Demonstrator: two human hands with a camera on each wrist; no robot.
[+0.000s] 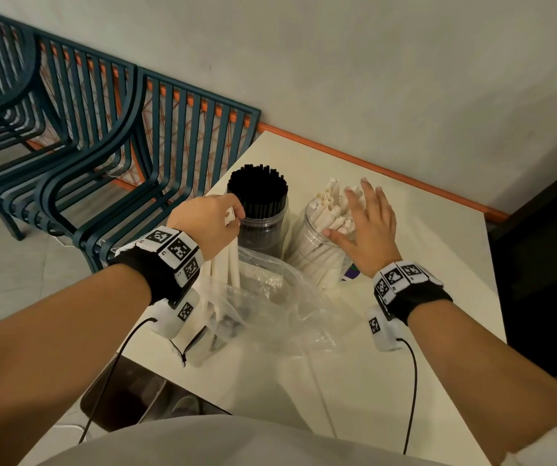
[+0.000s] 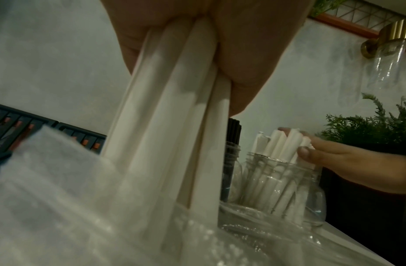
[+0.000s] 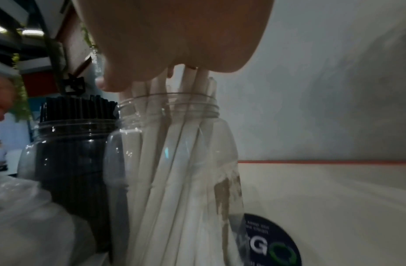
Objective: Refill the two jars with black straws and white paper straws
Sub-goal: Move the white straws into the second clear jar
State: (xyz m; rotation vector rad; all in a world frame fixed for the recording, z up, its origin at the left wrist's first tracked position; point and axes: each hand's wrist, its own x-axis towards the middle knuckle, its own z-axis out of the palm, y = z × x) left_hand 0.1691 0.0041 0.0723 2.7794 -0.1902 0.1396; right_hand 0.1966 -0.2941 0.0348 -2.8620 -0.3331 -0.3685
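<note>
1. Head view: left hand (image 1: pixel 208 218) grips a bunch of white paper straws (image 1: pixel 226 264) rising out of the plastic bag (image 1: pixel 270 297); black straw jar (image 1: pixel 259 210) looks full.
2. Left wrist view: that bunch stands upright beside the white straw jar (image 2: pixel 286 189).
3. Right wrist view: right hand (image 3: pixel 174 36), fingers spread flat, presses the straws in that jar aside. Next, probably, drop the bunch into that gap.

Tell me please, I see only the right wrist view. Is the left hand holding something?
Observer: Yes. The left hand grips a bunch of white straws, their lower ends still in a clear plastic bag.
Operator: And my right hand, is it holding straws too?
Observer: No. The right hand is open, fingers spread against the straw tops in the right jar.
Operator: Is the black jar full?
Observer: From above, the black straws pack the mouth of the left jar tightly.
</note>
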